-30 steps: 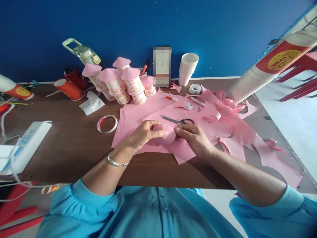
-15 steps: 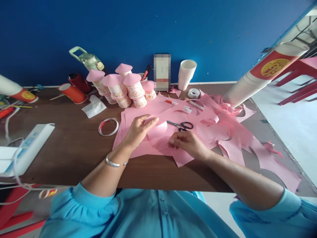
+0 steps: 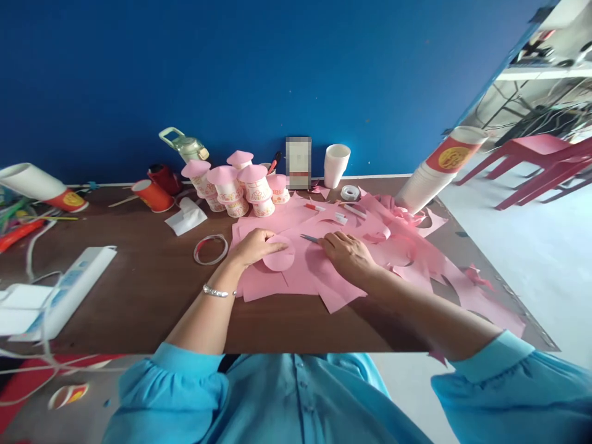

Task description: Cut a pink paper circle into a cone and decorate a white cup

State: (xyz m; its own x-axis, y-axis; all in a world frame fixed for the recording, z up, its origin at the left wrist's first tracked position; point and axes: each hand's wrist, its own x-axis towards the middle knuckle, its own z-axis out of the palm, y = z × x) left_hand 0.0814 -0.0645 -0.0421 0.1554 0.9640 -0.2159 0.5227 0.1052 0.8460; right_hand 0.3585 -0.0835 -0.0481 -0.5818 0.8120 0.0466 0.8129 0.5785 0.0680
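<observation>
My left hand (image 3: 257, 248) pinches a round piece of pink paper (image 3: 279, 261) at its left edge, the thumb lying across the top. A short slit shows near the middle of this circle. To the right, my right hand (image 3: 348, 254) is closed over the handles of the scissors (image 3: 309, 238); only the blades show, pointing left. Both hands are low over large pink paper sheets (image 3: 263, 287) spread on the brown table. Behind my left hand stand several patterned paper-cup towers (image 3: 230, 190) with pink cone roofs.
Pink offcuts (image 3: 456, 283) cover the right side. A tall stack of cups (image 3: 423, 185) leans there. At the left lie a tape roll (image 3: 210, 250), a tissue (image 3: 185, 217), a red cup (image 3: 154, 195) and a white power strip (image 3: 74, 293) with cables. Markers (image 3: 340, 218) rest behind the scissors.
My right hand has moved onto the scissors' handles and closed over them. My left hand has lowered the paper circle, which now lies flatter. The camera view has shifted up and right.
</observation>
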